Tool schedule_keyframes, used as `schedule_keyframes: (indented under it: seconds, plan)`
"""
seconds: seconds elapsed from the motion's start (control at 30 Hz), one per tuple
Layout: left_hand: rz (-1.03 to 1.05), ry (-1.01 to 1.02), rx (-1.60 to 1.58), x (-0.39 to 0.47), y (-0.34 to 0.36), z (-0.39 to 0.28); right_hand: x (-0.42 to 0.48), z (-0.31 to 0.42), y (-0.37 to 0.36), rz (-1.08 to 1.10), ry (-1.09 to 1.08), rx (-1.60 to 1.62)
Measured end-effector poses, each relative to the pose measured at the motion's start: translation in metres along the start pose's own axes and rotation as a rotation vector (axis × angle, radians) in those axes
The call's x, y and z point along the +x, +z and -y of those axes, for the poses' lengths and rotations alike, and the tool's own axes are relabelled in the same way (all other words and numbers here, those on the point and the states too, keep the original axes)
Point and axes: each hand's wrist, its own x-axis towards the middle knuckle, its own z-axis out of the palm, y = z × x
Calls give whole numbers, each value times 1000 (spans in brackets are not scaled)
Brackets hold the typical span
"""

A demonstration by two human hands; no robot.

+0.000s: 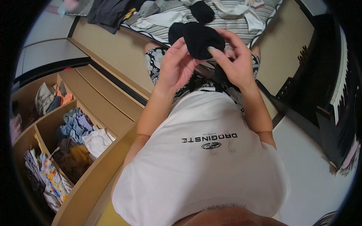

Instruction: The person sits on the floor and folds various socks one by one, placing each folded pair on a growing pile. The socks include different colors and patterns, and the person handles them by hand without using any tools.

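Both hands hold a black cloth item (202,42), which looks like a sock, raised over my lap. My left hand (178,63) supports its left side from below, fingers behind the cloth. On the right side, my right hand (236,59) grips it with the thumb pressed on top and the fingers behind. More black fabric (220,75) hangs beneath the right hand; whether it belongs to the same piece I cannot tell. Just beyond the hands, another black sock-like piece (202,12) lies on a striped mattress (232,35).
White garments (164,19) and dark grey clothing (109,14) lie on the mattress. A wooden drawer unit (96,84) with divided compartments stands at left, holding folded clothes (75,124). At right is a black piano with a white keyboard (342,73).
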Motion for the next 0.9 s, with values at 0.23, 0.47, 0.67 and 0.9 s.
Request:
schedule_keyframes:
  seconds: [0.23, 0.47, 0.67, 0.9]
  plan:
    - [146, 424, 905, -3, -12, 7, -7, -33, -5, -86, -229, -104]
    - [507, 942, 1511, 11, -5, 4, -23, -52, -7, -307, -411, -238]
    - [416, 814, 1478, 10, -2, 8, -27, -55, -14, -134, -293, -312]
    - [673, 909, 1923, 0, -2, -12, -33, -16, -28, -11, 77, -357]
